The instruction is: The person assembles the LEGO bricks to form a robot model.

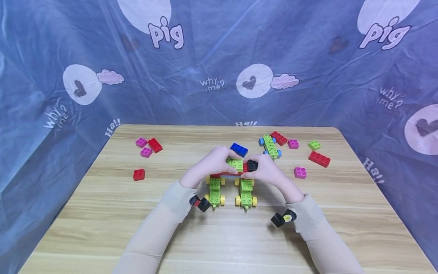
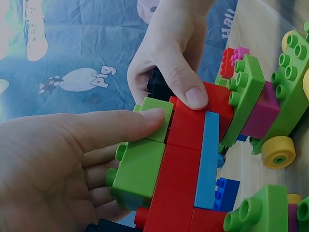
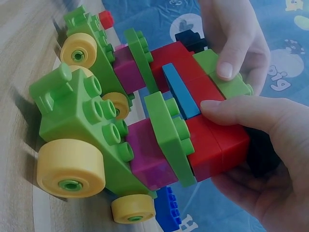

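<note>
A toy-brick structure made of red bricks point(image 3: 212, 145) stands on two green wheeled bases point(image 1: 215, 190) with yellow wheels, over purple bricks point(image 3: 145, 154) and thin green plates. My left hand point(image 1: 216, 163) pinches light green bricks point(image 2: 140, 166) seated on top of the red layer, its thumb along their side. From the other end, my right hand point(image 1: 262, 167) grips the red bricks, thumb on their near face beside a flat blue piece point(image 2: 206, 159). A black brick point(image 1: 252, 165) sits on top by the right hand, partly covered by it in the right wrist view.
Behind the structure lies a blue brick point(image 1: 239, 149), and farther right a green base with blue wheels point(image 1: 270, 146). Loose red, pink and green bricks lie at the right, such as a long red one point(image 1: 319, 159). More red point(image 1: 138, 174) and pink point(image 1: 146, 152) bricks lie left.
</note>
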Demonstrator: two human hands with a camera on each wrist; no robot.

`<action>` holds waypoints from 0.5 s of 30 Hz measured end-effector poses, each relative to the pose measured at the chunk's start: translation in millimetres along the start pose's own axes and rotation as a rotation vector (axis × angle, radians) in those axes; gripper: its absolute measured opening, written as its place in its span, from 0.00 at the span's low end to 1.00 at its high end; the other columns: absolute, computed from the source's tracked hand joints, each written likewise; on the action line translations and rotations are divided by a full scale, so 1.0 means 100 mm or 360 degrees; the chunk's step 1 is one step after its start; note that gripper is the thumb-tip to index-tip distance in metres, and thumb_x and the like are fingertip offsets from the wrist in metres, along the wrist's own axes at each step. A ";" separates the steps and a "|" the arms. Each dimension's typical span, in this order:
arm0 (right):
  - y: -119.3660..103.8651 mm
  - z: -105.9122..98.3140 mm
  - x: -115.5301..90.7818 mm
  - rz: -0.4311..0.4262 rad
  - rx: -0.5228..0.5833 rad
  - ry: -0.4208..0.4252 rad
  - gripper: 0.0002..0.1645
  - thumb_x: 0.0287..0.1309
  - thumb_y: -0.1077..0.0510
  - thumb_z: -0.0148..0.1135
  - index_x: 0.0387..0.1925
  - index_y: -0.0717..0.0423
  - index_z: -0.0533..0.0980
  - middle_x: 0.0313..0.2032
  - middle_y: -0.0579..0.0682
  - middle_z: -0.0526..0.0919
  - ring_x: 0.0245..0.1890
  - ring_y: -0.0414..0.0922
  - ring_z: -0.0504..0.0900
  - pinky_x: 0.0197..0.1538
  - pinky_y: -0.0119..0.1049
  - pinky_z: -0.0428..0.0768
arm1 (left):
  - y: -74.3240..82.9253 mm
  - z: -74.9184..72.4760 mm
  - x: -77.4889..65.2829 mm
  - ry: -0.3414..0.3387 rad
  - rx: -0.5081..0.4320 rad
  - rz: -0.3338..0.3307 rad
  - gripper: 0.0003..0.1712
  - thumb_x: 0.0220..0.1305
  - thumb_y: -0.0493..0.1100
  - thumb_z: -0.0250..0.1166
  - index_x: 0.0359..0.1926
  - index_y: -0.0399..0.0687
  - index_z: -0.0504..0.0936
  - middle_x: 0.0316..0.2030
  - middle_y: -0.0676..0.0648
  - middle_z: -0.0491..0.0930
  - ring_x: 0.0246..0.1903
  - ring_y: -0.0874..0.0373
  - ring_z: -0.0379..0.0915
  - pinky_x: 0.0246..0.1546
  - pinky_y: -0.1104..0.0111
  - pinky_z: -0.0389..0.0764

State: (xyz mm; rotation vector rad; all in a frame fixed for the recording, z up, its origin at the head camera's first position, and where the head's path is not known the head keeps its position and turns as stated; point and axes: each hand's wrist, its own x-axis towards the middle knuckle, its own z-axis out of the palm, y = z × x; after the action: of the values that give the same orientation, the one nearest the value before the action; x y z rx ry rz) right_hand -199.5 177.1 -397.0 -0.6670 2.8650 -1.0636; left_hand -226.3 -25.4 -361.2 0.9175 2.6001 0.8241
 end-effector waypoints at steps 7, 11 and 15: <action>0.00 0.01 0.01 0.0008 0.0012 0.0006 0.24 0.44 0.54 0.76 0.43 0.61 0.81 0.38 0.54 0.86 0.32 0.43 0.79 0.34 0.34 0.77 | 0.01 -0.01 0.00 0.0000 -0.0023 -0.0033 0.26 0.53 0.41 0.74 0.55 0.48 0.82 0.53 0.47 0.82 0.56 0.54 0.75 0.57 0.61 0.75; -0.02 0.01 0.00 0.0016 0.0028 0.0005 0.24 0.44 0.54 0.76 0.44 0.61 0.81 0.39 0.54 0.86 0.34 0.43 0.80 0.35 0.35 0.78 | 0.01 -0.01 -0.01 0.0010 -0.0024 -0.0027 0.26 0.53 0.41 0.74 0.55 0.47 0.82 0.53 0.47 0.82 0.56 0.54 0.75 0.57 0.62 0.76; -0.02 0.01 -0.01 0.0018 0.0031 0.0010 0.24 0.44 0.54 0.76 0.44 0.61 0.81 0.39 0.54 0.86 0.34 0.44 0.80 0.36 0.35 0.78 | 0.02 0.00 -0.01 0.0018 -0.0033 -0.0023 0.26 0.53 0.41 0.74 0.55 0.47 0.82 0.52 0.47 0.82 0.56 0.54 0.76 0.57 0.62 0.76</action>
State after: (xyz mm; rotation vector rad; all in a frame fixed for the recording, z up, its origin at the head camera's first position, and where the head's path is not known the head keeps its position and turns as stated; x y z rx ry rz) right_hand -198.0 175.6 -396.4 -0.6463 2.8565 -1.0925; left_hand -224.5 -25.3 -359.8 0.8897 2.6000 0.8533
